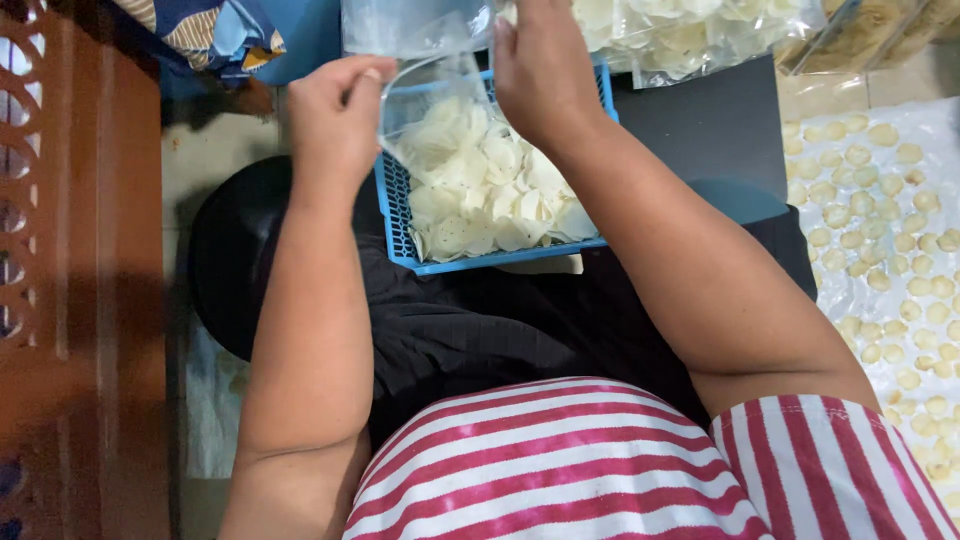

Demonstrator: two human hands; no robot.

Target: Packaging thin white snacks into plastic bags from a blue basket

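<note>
Two hands (340, 115), one clear bag (425, 85), seemingly

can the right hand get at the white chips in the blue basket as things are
Probably yes. The right hand hovers just above the blue basket, whose top is open, though it grips a clear plastic bag also held by the left hand.

A blue mesh basket (398, 215) holds pale cream crackers (480, 185). The shirt (560, 470) is red-and-white striped, the lap cloth (470, 330) black; at left, reddish-brown wood (80, 270); far left, blue patterned fabric (205, 35).
</note>
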